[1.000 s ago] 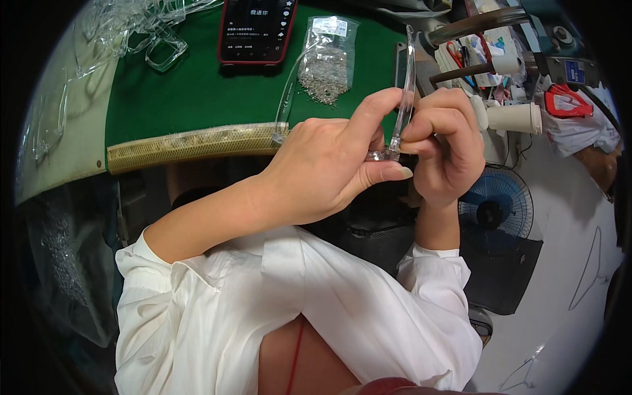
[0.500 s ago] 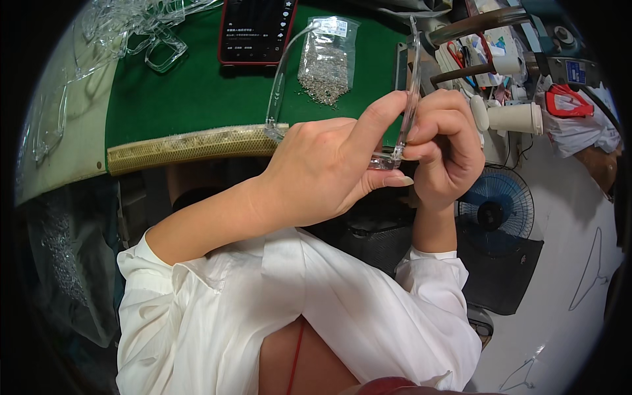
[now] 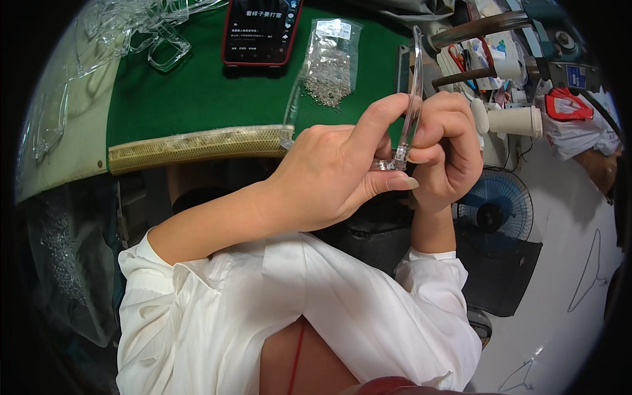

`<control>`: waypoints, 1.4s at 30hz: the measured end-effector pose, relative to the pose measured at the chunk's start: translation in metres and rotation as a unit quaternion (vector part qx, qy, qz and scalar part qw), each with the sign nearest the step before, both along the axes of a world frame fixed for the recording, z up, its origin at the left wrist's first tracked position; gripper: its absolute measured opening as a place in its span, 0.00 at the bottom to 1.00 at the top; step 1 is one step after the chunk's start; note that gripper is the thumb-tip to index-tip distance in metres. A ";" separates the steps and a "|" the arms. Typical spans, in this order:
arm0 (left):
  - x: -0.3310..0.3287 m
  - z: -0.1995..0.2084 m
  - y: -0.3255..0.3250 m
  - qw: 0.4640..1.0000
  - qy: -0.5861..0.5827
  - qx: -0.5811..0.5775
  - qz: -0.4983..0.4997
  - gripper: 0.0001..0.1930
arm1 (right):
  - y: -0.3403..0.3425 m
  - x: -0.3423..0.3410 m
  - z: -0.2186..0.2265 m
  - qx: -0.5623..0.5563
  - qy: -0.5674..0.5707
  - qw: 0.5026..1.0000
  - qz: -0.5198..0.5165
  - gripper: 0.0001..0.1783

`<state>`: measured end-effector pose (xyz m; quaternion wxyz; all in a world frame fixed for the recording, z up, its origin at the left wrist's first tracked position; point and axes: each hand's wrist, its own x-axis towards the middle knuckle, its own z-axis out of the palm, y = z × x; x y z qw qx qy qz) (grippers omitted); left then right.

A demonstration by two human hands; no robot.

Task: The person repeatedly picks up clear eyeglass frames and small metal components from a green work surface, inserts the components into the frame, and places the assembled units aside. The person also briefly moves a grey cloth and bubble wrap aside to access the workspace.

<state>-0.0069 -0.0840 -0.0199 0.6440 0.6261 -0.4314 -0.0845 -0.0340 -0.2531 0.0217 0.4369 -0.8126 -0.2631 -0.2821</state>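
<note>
Clear plastic eyeglass frames (image 3: 416, 72) are held between my two hands above the front edge of the bench. My left hand (image 3: 319, 171) is closed around the front, its thumb and fingers pinching it near the right hinge, and it covers most of the front. One temple rises between the hands; the other temple (image 3: 293, 102) shows beyond my left hand. My right hand (image 3: 453, 148) is closed, thumb and fingertips pinching the near temple by the hinge. Whether a small part sits in its fingertips is hidden.
A clear bag of tiny metal parts (image 3: 329, 66) lies on the green mat (image 3: 197, 92), beside a phone (image 3: 260, 36). More clear frames (image 3: 168, 49) are heaped at left. A gold mesh strip (image 3: 197, 148) lines the edge. At right are a white cup (image 3: 517, 122) and a fan (image 3: 497, 207).
The eyeglass frames have turned a little and shifted right, so the far temple looks shorter and blurred. Both hands keep their grip almost in place.
</note>
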 end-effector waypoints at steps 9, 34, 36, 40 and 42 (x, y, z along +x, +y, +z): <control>0.001 0.000 0.000 0.998 0.051 -0.019 -0.044 0.35 | -0.004 0.002 0.002 -0.008 0.005 1.000 0.029 0.11; 0.023 0.016 -0.057 0.998 0.041 -0.039 -0.016 0.30 | -0.035 -0.007 0.002 0.253 0.195 0.948 0.008 0.16; 0.030 0.017 -0.071 0.992 -0.093 -0.057 0.062 0.22 | -0.046 -0.007 0.005 0.264 0.184 0.947 -0.006 0.16; 0.042 0.016 -0.091 0.942 -0.297 0.091 0.128 0.11 | -0.088 -0.006 0.016 0.252 0.165 0.952 -0.048 0.17; 0.049 0.018 -0.105 0.937 -0.296 0.157 0.104 0.10 | -0.103 -0.003 0.021 0.258 0.170 0.950 -0.054 0.15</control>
